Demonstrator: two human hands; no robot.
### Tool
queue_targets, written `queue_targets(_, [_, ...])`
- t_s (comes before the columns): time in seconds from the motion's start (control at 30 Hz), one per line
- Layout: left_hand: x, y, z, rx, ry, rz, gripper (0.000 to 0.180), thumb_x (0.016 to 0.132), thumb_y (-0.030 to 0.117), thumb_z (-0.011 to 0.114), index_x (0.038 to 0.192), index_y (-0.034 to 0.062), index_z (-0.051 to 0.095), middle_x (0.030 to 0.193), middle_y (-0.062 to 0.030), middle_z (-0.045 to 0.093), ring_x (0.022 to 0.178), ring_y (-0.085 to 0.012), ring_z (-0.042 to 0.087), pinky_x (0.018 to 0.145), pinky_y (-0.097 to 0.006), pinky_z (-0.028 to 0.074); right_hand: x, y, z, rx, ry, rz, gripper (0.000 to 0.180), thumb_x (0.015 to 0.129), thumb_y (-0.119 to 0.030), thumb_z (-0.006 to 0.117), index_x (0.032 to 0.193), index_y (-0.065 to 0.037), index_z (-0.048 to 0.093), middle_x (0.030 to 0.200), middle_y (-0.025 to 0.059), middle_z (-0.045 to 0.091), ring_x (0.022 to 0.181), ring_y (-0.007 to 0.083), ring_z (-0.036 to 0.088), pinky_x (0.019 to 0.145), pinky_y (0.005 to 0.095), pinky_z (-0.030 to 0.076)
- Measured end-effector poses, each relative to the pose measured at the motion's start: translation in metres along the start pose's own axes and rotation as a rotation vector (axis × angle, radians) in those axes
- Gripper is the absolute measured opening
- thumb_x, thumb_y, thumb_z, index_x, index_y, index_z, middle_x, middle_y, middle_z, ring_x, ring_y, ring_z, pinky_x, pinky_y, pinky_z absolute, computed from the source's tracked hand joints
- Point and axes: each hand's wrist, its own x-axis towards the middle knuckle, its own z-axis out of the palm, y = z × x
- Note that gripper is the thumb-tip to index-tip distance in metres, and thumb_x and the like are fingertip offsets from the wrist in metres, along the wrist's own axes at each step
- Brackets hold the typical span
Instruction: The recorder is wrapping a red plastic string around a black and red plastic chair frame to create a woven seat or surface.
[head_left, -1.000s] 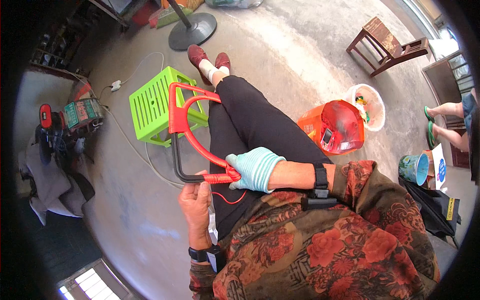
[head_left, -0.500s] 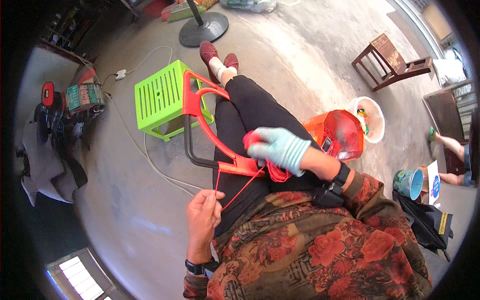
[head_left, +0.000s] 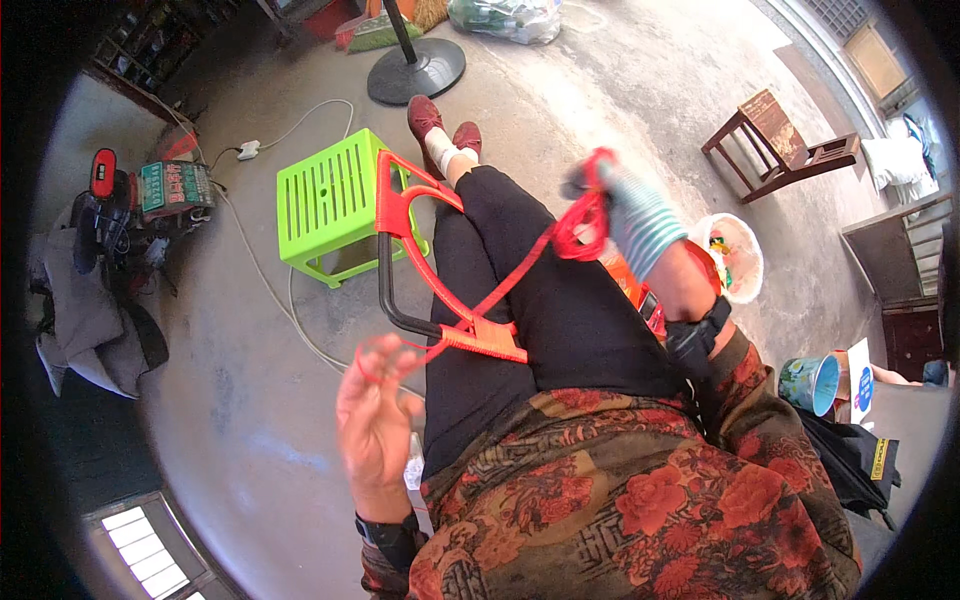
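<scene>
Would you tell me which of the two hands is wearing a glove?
The right hand, raised and pulling the red cord, wears a pale striped glove; the left hand, low beside the lap, is bare.

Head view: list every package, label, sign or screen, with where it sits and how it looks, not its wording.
Printed box: far left on the floor, by the dark clutter; rectangular, green with a red edge.
Printed card or package: right edge, beside the blue cup; flat, white with a blue round mark.
Clear bag: top, behind the fan base; crumpled, greenish contents.
No screen visible.
</scene>
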Motion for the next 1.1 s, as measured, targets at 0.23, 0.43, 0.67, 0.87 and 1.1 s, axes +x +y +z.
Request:
queue_targets(0.23, [0.05,-0.036,-0.026,0.315,0.023,-0.025,0.035,0.09,0.009,0.061,0.124,0.0048,0.053,0.116,-0.0054,0.061,0.093,-0.013,0.06,0.063,-0.025,0.051,-0.038,0.046,0.102,-0.973,-0.363,-0.404,0.035,0.081,-0.036,0.066,0.102,-0.009,0.065,0.082,0.0155,0.064,0.077,0.0308,0.064,0.071,0.0377,0.051])
queue_targets(0.43, [0.057,-0.053,-0.031,0.328,-0.021,-0.03,0.026,0.09,0.008,0.059,0.116,0.0053,0.055,0.106,-0.0055,0.063,0.08,-0.0126,0.062,0.061,-0.026,0.052,-0.049,0.05,0.116,-0.782,-0.417,-0.006,0.035,0.081,-0.016,0.069,0.112,-0.002,0.057,0.088,0.0133,0.066,0.083,0.0207,0.066,0.077,0.0319,0.052])
queue_targets(0.67, [0.048,-0.009,-0.044,-0.046,-0.048,-0.1,0.027,0.088,0.018,0.058,0.111,0.0046,0.059,0.102,-0.0068,0.065,0.06,-0.0053,0.052,0.05,-0.021,0.041,-0.043,0.036,0.092,-0.592,-0.246,-0.09,0.04,0.078,-0.018,0.073,0.11,0.0,0.057,0.09,0.0116,0.067,0.08,0.0183,0.066,0.075,0.0301,0.054])
queue_targets(0.87, [0.021,0.015,-0.026,0.689,0.052,-0.116,0.029,0.086,0.018,0.064,0.11,0.0015,0.06,0.079,-0.0017,0.065,0.048,-0.001,0.044,0.037,-0.017,0.028,-0.057,0.013,0.099,-0.751,-0.416,-0.133,0.042,0.078,-0.016,0.074,0.114,-0.001,0.056,0.094,0.0102,0.065,0.085,0.0155,0.063,0.081,0.0283,0.052])
queue_targets(1.1, [-0.017,0.043,-0.037,0.883,0.223,-0.067,0.024,0.084,0.012,0.066,0.103,-0.0007,0.06,0.072,-0.0031,0.062,0.049,-0.0043,0.045,0.039,-0.022,0.031,-0.071,0.005,0.1,-0.824,-0.546,-0.369,0.044,0.077,-0.028,0.072,0.111,-0.004,0.058,0.098,0.0148,0.065,0.087,0.0281,0.066,0.078,0.0345,0.053])
